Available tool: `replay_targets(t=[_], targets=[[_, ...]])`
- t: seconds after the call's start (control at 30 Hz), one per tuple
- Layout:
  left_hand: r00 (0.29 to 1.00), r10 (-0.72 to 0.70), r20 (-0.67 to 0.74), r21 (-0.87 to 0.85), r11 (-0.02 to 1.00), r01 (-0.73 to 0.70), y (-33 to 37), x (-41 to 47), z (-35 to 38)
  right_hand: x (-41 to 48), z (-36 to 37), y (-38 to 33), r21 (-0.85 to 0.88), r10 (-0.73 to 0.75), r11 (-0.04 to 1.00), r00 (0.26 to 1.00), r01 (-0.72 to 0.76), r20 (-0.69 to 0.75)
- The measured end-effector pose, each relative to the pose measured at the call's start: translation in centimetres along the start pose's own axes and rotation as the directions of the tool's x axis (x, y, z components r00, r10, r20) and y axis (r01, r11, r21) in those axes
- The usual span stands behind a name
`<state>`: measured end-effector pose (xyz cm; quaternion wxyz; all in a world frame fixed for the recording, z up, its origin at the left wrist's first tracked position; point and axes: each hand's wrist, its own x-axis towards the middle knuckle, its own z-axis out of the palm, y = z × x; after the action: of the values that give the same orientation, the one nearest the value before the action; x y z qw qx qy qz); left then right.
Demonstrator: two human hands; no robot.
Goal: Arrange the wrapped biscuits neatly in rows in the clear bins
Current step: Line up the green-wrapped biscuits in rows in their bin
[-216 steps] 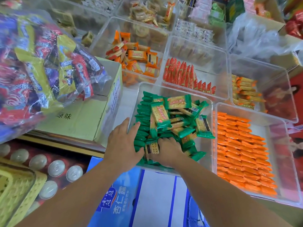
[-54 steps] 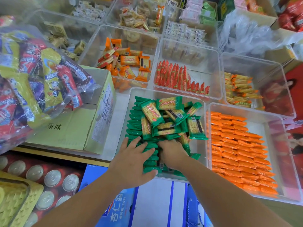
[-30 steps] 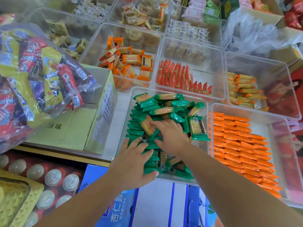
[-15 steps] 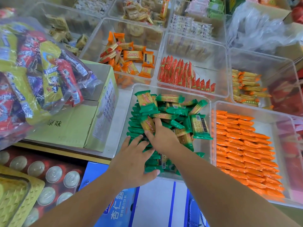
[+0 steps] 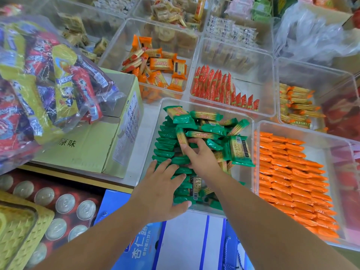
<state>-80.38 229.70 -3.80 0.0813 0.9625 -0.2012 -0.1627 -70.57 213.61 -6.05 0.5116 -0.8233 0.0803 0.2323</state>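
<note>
My right hand (image 5: 200, 155) is in the clear plastic bin (image 5: 240, 173), thumb and fingers pinched on one green foil-wrapped biscuit packet (image 5: 181, 140) at the edge of the loose heap of green packets (image 5: 210, 129). That packet's long axis points away from me, while each packet in the upright row of green packets (image 5: 165, 145), just left of my fingers, lies crosswise. So I judge a quarter turn, then a short slide left. My left hand (image 5: 163, 191) lies flat, fingers straight, pressing the row's near end.
</note>
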Motion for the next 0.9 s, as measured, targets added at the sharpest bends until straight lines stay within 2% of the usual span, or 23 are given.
replay_targets(t=[0.1,0.2,0.33,0.53,0.7,0.83,0.9], targets=[[0.999,-0.029,-0.032,-0.037,0.999,0.028,0.2,0.0,0.1,-0.3,-0.6,0.1,0.03,0.039,0.999,0.999,-0.039,0.001],[0.999,-0.043,0.011,-0.021,0.999,0.043,0.2,0.2,0.3,-0.5,-1.2,-0.2,0.018,0.067,0.997,0.994,-0.069,0.088],[0.998,-0.021,0.067,-0.013,1.0,0.022,0.1,0.5,0.4,-0.5,-2.1,-0.6,-0.128,0.014,0.992,0.989,0.005,0.146],[0.996,-0.027,0.088,-0.019,0.999,0.029,0.0,0.5,0.4,-0.6,-3.5,-1.4,-0.329,-0.052,0.942,0.997,0.066,0.05],[0.994,-0.027,0.103,-0.021,0.999,0.029,0.1,0.5,0.3,-0.6,-4.2,-2.0,-0.358,-0.061,0.93,0.996,0.082,0.07],[0.995,-0.025,0.099,-0.024,0.999,0.027,0.0,0.5,0.4,-1.1,-5.2,-1.6,-0.376,-0.037,0.917,0.969,0.13,0.244],[0.995,-0.021,0.098,-0.026,0.999,0.023,0.0,0.4,0.4,-1.3,-5.5,-1.2,-0.422,-0.103,0.89,0.977,0.174,0.186]])
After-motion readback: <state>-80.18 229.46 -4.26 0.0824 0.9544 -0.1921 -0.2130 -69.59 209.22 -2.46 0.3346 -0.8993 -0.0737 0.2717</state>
